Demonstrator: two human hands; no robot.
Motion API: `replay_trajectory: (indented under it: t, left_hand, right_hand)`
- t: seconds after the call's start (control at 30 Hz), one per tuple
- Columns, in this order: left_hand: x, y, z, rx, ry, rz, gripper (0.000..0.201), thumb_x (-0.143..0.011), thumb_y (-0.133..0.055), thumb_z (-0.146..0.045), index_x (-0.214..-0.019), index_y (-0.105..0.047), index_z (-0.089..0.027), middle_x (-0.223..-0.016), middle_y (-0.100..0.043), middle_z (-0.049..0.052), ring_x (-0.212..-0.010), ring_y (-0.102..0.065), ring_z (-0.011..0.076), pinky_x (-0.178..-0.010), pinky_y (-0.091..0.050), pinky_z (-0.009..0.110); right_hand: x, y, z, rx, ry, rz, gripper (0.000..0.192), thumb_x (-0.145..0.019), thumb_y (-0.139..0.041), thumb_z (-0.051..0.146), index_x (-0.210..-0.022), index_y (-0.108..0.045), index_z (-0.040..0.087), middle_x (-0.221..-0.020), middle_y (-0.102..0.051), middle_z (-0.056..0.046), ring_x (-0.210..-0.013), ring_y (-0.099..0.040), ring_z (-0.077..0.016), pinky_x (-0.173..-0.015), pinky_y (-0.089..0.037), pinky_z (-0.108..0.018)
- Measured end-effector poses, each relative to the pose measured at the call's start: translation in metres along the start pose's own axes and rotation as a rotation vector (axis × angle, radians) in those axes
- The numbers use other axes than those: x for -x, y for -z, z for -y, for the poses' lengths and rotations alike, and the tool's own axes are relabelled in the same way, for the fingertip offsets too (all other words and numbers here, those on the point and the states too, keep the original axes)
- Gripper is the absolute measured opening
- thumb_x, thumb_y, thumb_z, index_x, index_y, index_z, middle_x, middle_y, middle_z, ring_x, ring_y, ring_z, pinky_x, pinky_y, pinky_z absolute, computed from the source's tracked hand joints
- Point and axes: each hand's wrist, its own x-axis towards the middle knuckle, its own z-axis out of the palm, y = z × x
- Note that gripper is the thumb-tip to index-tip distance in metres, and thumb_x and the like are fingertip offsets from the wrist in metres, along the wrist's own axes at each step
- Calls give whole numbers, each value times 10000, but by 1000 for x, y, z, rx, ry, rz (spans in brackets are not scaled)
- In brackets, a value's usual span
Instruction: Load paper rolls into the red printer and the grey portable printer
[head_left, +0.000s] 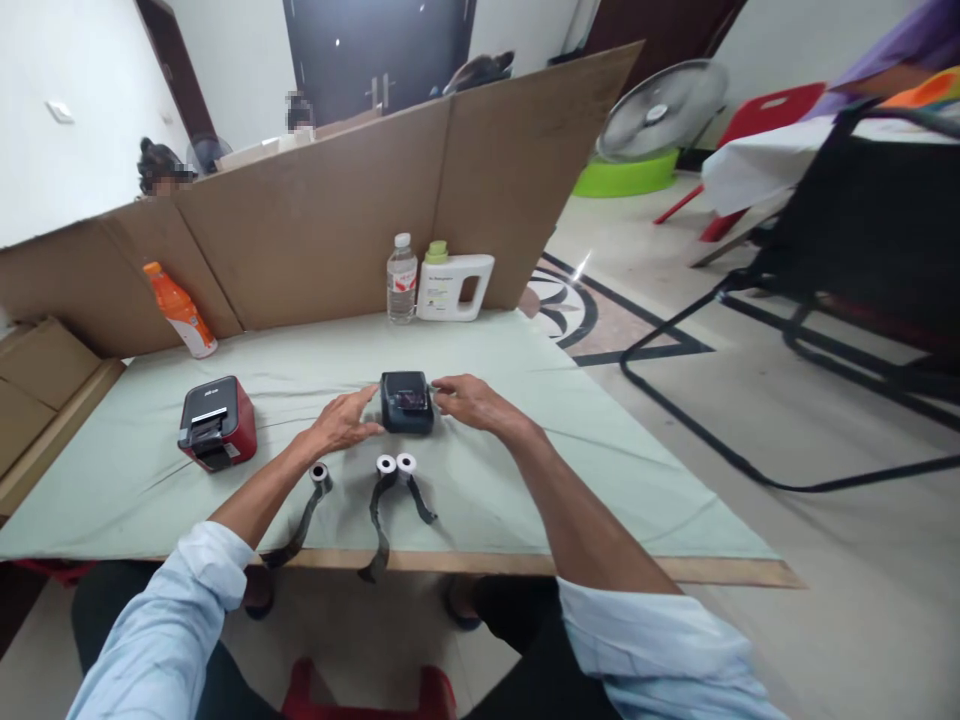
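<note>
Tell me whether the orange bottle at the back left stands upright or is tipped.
Tipped. The orange bottle leans with its cap toward the cardboard wall, its base on the green cloth.

I have one view only, worn on the head: it looks forward and steeply down over the bench [525,440], close above both forearms, with the room beyond at a tilt.

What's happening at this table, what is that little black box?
A person has both hands at a small black printer: the left hand touches its left side, the right hand its right. Three paper rolls trailing dark strips lie just in front. A red printer sits apart, untouched.
</note>
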Motion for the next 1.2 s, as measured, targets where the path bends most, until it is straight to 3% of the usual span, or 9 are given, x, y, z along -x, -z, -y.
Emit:
replay_trajectory:
  t: [0.17, 0.3, 0.4, 0.53, 0.63, 0.77, 0.9, 0.97, 1.2]
  left_hand:
    - [52, 64, 19, -42, -68, -350, 573, -863, -762, -301, -1413, -629, -214, -1448, -657, 130, -1366, -599, 297, -1203, -447, 489]
    - [113, 128, 55, -116, 141, -696, 507, -853, -734, -295, -1350, -679, -207, -1419, -668, 121, -1374, -579, 311, -1197, -447, 507]
    - [157, 154, 87, -65, 387, -826, 607, -821, -771, -386, -1383, -657, -187, -1493, -602, 155, -1418, -531, 352, -1170, -461, 525]
    - [201, 148, 122, 303, 695, -854, 817, -798, -801, -463, -1495, -544, -126, -1547, -534, 231, -1442, -512, 375, -1167, -461, 507]
    - [219, 128, 135, 577, 792, -800, 870, -784, -816, -536, -1502, -534, -133, -1536, -543, 237, -1404, -553, 369, -1135, -493, 492]
    - [224, 108, 134, 764, 729, -693, 872, -713, -836, -648, -1411, -624, -171, -1436, -646, 170, -1311, -626, 347, -1058, -546, 453]
    - [219, 100, 127, 853, 620, -620, 875, -685, -844, -688, -1379, -654, -191, -1289, -737, 103, -1166, -697, 300, -978, -574, 378]
    - [217, 97, 128, 862, 618, -633, 886, -674, -857, -680, -1372, -654, -174, -1246, -752, 100, -1114, -711, 284, -940, -580, 354]
    - [212, 89, 135, 885, 571, -690, 832, -644, -881, -661, -1277, -699, -151, -1169, -775, 110, -1128, -709, 334, -987, -575, 425]
  right_hand:
    - [2, 3, 1, 36, 9, -105, 453, -943, -550, 264, -1338, -710, 113, -1236, -769, -161, -1090, -740, -262, -1017, -537, -352]
    - [3, 1, 6, -8, 62, -212, 438, -940, -553, 293, -1310, -717, 126, -1256, -754, -157, -1107, -725, -273, -1043, -533, -391]
    - [5, -7, 15, -93, 149, -270, 422, -922, -571, 296, -1286, -713, 136, -1257, -737, -160, -994, -733, -253, -987, -564, -400]
    - [12, -19, 36, -200, 318, -366, 424, -926, -568, 318, -1299, -689, 157, -1258, -700, -161, -982, -703, -256, -891, -600, -419]
    - [23, -27, 61, -283, 399, -333, 455, -946, -586, 377, -1343, -669, 172, -1306, -668, -164, -1055, -690, -266, -855, -612, -404]
    - [37, -52, 116, -430, 501, -2, 627, -953, -642, 514, -1504, -561, 227, -1495, -580, -155, -1263, -638, -300, -984, -583, -441]
    - [34, -99, 184, -468, 530, 322, 912, -828, -787, 598, -1591, -457, 222, -1629, -458, -164, -1500, -430, -385, -1224, -379, -573]
    - [26, -123, 211, -462, 553, 442, 964, -768, -845, 590, -1568, -482, 193, -1596, -500, -172, -1494, -428, -415, -1244, -342, -583]
    - [9, -166, 246, -662, 633, 582, 938, -745, -865, 511, -1526, -476, 165, -1482, -609, -129, -1387, -538, -346, -1203, -409, -490]
